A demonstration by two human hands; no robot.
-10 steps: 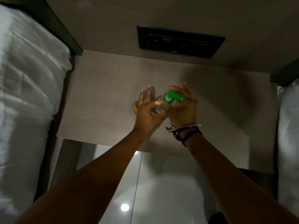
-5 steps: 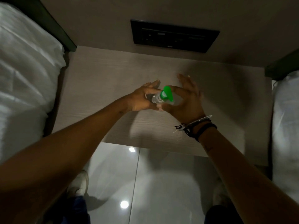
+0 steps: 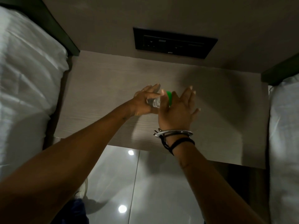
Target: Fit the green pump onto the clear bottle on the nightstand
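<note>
Both hands meet over the middle of the nightstand [image 3: 100, 88], with the clear bottle [image 3: 153, 102] lifted off its top and tilted. The left hand [image 3: 145, 101] stays wrapped around the bottle as before. The green pump [image 3: 169, 97] sits at the bottle's upper end, now mostly hidden behind the right hand [image 3: 176, 113], whose thumb presses it while the other fingers have spread wider. A dark switch panel [image 3: 174, 42] is on the wall behind.

Head-worn view, steeply down onto nightstand [image 3: 100, 78]
</note>
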